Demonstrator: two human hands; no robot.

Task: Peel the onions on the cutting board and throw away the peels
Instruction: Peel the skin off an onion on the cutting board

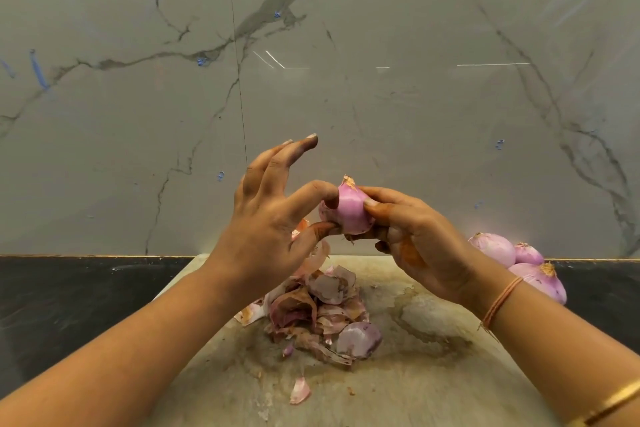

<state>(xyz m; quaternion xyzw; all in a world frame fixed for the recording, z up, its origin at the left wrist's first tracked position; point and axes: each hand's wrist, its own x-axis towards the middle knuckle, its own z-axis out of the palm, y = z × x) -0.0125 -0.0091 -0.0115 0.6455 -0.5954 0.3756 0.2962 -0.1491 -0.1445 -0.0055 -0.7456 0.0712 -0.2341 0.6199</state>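
Observation:
A pink onion (348, 210) is held in the air above the cutting board (433, 374). My right hand (415, 243) grips it from the right and below. My left hand (273, 215) pinches its left side between thumb and forefinger, the other fingers spread upward. A heap of dry and pink onion peels (322, 312) lies on the middle of the stained board, with a loose peel (299, 390) nearer me. Three peeled onions (519, 260) sit at the board's far right, partly behind my right wrist.
The board rests on a black counter (69, 305) against a grey marble-patterned wall (311, 45). My right wrist wears a thread band and a gold bangle.

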